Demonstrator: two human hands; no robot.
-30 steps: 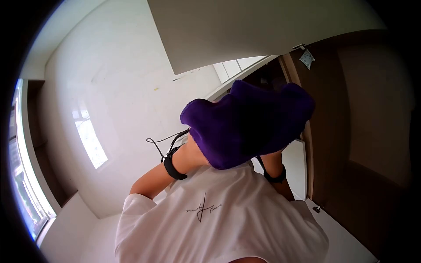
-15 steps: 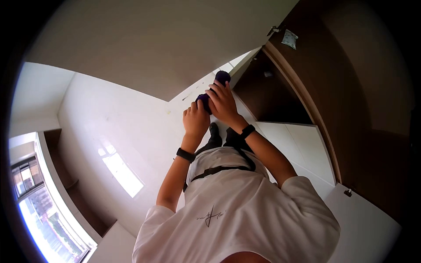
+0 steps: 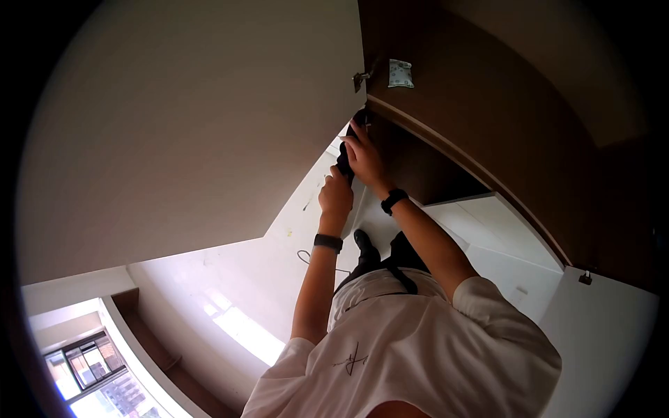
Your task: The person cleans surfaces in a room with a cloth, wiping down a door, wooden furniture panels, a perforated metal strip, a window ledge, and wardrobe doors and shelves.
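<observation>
Both arms reach forward to the edge of a brown cabinet (image 3: 488, 118). A bunched dark purple cloth (image 3: 343, 166) is gripped between my hands and mostly hidden by them. My right hand (image 3: 364, 155), a black watch on its wrist, lies over the cloth and presses it toward the cabinet's opening. My left hand (image 3: 336, 197), with a black wristband, is closed on the cloth's lower end just below.
A large white cabinet door (image 3: 209, 125) stands open at the left on a metal hinge (image 3: 360, 76). A small white sachet (image 3: 400, 72) is stuck to the brown panel. White floor (image 3: 306, 209) and my shoes (image 3: 362, 242) lie below; a window (image 3: 104, 376) is at lower left.
The cloth was spread wide close to the camera, then got bunched up. Both hands have carried it forward and up to the cabinet's edge, and the view has swung toward the cabinet.
</observation>
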